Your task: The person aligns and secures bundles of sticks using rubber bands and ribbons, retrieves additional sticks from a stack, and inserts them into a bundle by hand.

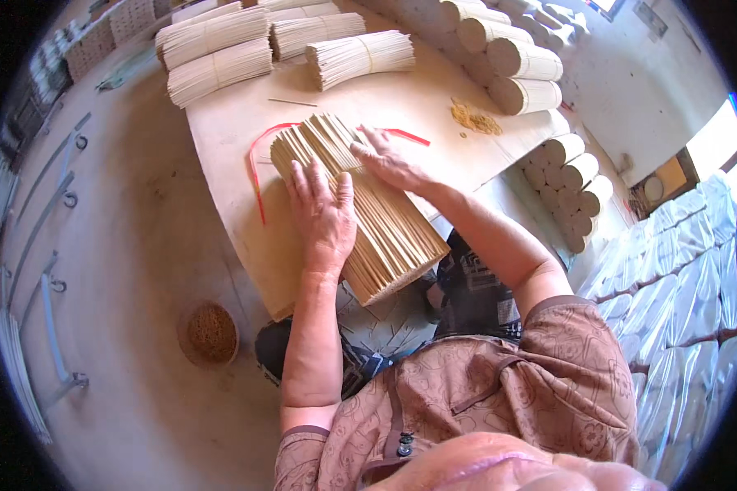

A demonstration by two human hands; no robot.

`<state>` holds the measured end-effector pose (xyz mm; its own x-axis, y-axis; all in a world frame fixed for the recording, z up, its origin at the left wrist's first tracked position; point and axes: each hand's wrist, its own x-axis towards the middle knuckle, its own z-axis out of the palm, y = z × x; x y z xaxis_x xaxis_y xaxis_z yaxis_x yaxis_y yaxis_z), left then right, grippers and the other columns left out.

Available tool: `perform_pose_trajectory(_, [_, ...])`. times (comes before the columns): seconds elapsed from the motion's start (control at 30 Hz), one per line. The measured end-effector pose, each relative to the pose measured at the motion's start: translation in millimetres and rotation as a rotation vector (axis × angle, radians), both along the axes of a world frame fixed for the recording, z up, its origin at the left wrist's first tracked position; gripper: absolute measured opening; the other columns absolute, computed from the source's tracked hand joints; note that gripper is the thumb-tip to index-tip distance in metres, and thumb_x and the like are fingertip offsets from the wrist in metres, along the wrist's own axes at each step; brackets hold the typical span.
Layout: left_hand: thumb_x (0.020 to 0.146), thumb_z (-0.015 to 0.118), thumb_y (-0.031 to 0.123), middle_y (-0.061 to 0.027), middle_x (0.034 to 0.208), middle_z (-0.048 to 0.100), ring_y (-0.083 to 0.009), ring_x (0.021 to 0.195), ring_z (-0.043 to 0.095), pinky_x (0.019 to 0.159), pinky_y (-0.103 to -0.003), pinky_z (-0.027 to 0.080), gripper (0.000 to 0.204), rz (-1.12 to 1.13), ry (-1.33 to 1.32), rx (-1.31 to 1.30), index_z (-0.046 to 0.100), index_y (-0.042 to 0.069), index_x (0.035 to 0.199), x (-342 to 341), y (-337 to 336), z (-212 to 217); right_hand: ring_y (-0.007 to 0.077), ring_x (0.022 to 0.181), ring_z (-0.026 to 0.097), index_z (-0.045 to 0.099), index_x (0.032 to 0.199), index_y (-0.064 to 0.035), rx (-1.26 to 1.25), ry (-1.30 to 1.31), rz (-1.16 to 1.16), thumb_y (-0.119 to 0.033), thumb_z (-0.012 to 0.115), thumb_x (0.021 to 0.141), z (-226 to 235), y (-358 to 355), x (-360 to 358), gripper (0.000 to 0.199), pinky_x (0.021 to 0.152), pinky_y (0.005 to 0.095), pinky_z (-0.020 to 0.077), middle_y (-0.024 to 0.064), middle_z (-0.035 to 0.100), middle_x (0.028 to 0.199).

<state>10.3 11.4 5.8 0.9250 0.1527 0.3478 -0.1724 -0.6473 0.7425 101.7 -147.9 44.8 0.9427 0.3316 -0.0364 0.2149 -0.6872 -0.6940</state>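
A thick bundle of thin wooden sticks (397,241) lies on the table in front of me, its near end jutting past the table edge toward my lap. My left hand (323,221) rests flat on the bundle's left side, fingers stretched out toward the far end. Across from it, my right hand (389,164) lies along the right side near the far end, fingers extended. Neither hand is closed around anything. A red strap (254,168) runs beneath the bundle, with its ends showing on both sides. Some loose sticks (293,102) lie beyond it.
Tied stick bundles (360,59) lie along the table's (221,155) far left. More round bundles (526,69) are stacked at the far right, above a lower stack (580,172). Yellow rubber bands (473,119) lie nearby. A bucket (209,331) stands on the floor; plastic-wrapped packs (671,278) fill the right.
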Motion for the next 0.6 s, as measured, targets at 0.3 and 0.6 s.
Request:
perform_pose_trajectory(0.3, [0.103,0.036,0.052,-0.0293,0.159,0.018,-0.0398,0.149,0.018,0.121,-0.045,0.018,0.077,0.022,0.102,-0.330,0.015,-0.001,0.155,-7.9,31.0,6.2,0.0328,0.148,0.024,0.021,0.157,-0.0069,0.090,0.013,0.051,-0.063,0.040,0.097,-25.9,-15.6,-6.3,0.083,0.119,0.0437,0.0229,0.0181,0.023,0.161])
perform_pose_trajectory(0.6, [0.101,0.033,0.064,-0.0190,0.141,0.050,-0.0264,0.128,0.049,0.110,-0.037,0.036,0.080,0.034,0.259,-0.785,0.033,0.001,0.150,-27.1,68.6,2.6,0.0267,0.145,0.030,0.030,0.152,0.0021,0.353,0.169,0.022,-0.062,0.050,0.095,-4.6,16.6,-50.0,0.088,0.118,0.0373,0.0244,0.0174,0.031,0.157])
